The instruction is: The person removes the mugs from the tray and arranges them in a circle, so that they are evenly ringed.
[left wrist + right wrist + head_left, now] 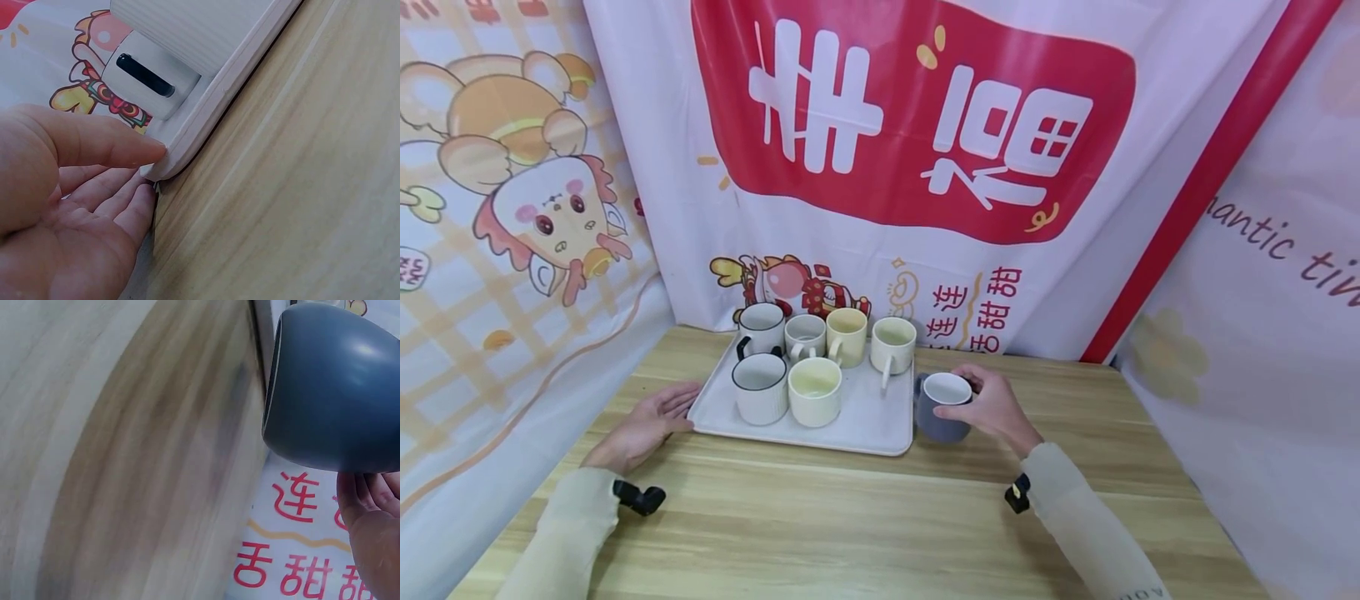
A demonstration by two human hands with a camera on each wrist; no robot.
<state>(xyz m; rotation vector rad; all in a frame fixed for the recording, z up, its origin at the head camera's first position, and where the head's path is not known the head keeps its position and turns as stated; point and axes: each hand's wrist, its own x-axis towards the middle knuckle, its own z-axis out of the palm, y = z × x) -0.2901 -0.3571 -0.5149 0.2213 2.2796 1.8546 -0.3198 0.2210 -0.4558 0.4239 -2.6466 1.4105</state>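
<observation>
My right hand (pixel 996 406) grips a dark grey mug (pixel 334 387) with a pale inside, its thumb on the near side and its fingers round the far side. The mug is upright just off the right edge of a white tray (pixel 868 429), its handle towards the tray. At the tray's near left corner, my left hand (pixel 643 427) rests against the edge. In the left wrist view its thumb (pixel 119 142) touches the rim and its other fingers extend beside the corner, loosely straight.
On the tray stand several mugs: a black-rimmed white mug (pixel 761 392) in front of another, a pale yellow-green mug (pixel 816 404), a yellow mug (pixel 847 337), a small white mug and a cream mug (pixel 892 343). A printed curtain (pixel 880 208) hangs behind the wooden table (pixel 775 525).
</observation>
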